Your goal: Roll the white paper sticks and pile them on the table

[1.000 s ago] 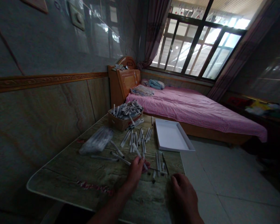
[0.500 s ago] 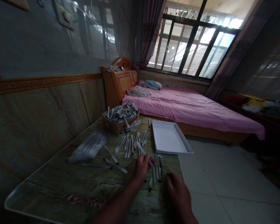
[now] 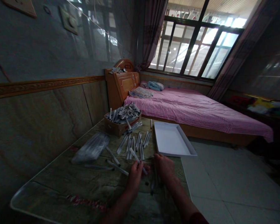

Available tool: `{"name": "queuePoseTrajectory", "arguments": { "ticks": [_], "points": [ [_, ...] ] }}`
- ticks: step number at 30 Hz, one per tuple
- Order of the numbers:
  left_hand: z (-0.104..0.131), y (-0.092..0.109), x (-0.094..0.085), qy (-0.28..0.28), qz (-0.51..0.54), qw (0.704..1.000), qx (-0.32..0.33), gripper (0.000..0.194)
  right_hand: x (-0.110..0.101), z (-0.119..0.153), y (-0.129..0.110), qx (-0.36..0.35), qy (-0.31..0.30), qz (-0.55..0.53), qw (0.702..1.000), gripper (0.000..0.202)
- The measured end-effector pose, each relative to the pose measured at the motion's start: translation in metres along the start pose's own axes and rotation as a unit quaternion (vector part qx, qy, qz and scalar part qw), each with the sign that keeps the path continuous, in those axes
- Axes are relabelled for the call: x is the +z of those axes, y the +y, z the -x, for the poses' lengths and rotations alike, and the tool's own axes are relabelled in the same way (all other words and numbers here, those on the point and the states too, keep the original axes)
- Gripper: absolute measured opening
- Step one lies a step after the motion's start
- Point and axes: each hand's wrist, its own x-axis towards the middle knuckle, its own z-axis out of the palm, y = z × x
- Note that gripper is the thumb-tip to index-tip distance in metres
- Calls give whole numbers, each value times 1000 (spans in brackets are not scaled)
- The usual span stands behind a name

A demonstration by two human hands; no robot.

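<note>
My left hand (image 3: 136, 174) is closed around a whitish pen (image 3: 134, 155), which slants up and left from the fingers. Just to its right, my right hand (image 3: 163, 166) is closed over the table near the white tray's front edge; what it holds, if anything, is hidden. Several pens (image 3: 131, 146) lie in small groups on the table beyond my hands. More dark-ended pens lie partly in shadow below my right hand. Left of my left hand, a few loose pens (image 3: 113, 156) lie beside a clear plastic bag of pens (image 3: 92, 147).
A cardboard box (image 3: 115, 128) heaped with pens stands at the table's back. The shallow white tray (image 3: 171, 140) sits at the right edge of the table (image 3: 60, 183). Behind are a bed (image 3: 177, 104) with a pink checked cover and a window.
My right hand has moved up and left, towards the tray's near corner, now covering part of the nearby pens. My left hand, still with its pen, has shifted slightly left and down. The view has shifted slightly.
</note>
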Motion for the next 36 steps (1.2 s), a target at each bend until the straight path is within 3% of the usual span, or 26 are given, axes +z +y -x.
{"name": "queuePoseTrajectory", "arguments": {
  "ticks": [4, 7, 11, 14, 15, 18, 25, 29, 31, 33, 36],
  "points": [
    [4, 2, -9, -7, -20, 1000, -16, 62, 7, -19, -15, -6, -26, 16, 1000, 30],
    [9, 5, -16, -9, -29, 999, -14, 62, 2, -20, -20, -5, -26, 31, 999, 21],
    [19, 9, -29, -20, -60, 998, -2, 60, -18, -1, -12, 23, 14, 54, 998, 16],
    [30, 10, -39, -34, -93, 995, 33, 57, -30, 25, 7, 99, 17, 49, 994, 21],
    [33, 10, -42, -38, -104, 993, 48, 56, -31, 34, 15, 153, -7, 23, 988, 22],
    [39, 7, -49, -44, -141, 987, 71, 52, -22, 58, 33, 200, -32, -14, 979, 23],
    [44, -2, -61, -64, -195, 978, 39, 51, 3, 77, 40, 202, -5, -176, 964, 30],
    [52, 4, -63, -54, -256, 961, 90, 43, 0, 76, 27, 194, 64, -227, 952, 32],
    [56, 7, -62, -46, -283, 949, 127, 39, -1, 75, 12, 174, 127, -283, 935, 33],
    [59, 8, -61, -41, -305, 939, 152, 37, 1, 72, -10, 137, 167, -385, 897, 38],
    [60, 7, -58, -39, -340, 925, 164, 38, 7, 66, -47, 127, 110, -552, 817, 47]
  ]
}}
